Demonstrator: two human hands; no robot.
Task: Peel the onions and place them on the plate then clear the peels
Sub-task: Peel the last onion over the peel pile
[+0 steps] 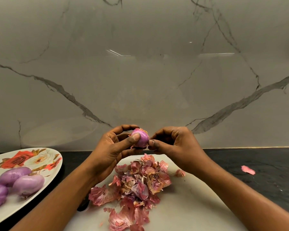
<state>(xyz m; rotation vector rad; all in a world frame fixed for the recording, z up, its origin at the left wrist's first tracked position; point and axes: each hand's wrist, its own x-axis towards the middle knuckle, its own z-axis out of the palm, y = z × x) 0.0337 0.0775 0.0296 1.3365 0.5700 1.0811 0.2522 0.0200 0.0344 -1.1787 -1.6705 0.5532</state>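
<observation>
My left hand [114,148] grips a small purple onion [142,138] above the board, thumb pressed on its front. My right hand [173,145] pinches at the onion's right side with thumb and fingertips. A bit of dry skin still clings to the onion's top and bottom. Below the hands lies a heap of pink onion peels [137,185] on a white cutting board [190,205]. At the left, a floral plate [45,157] holds three peeled purple onions [28,184].
The dark countertop [257,164] stretches to the right, with one stray peel [248,170] on it. A marble backsplash [140,72] rises straight behind the hands. The plate's edge comes close to my left forearm.
</observation>
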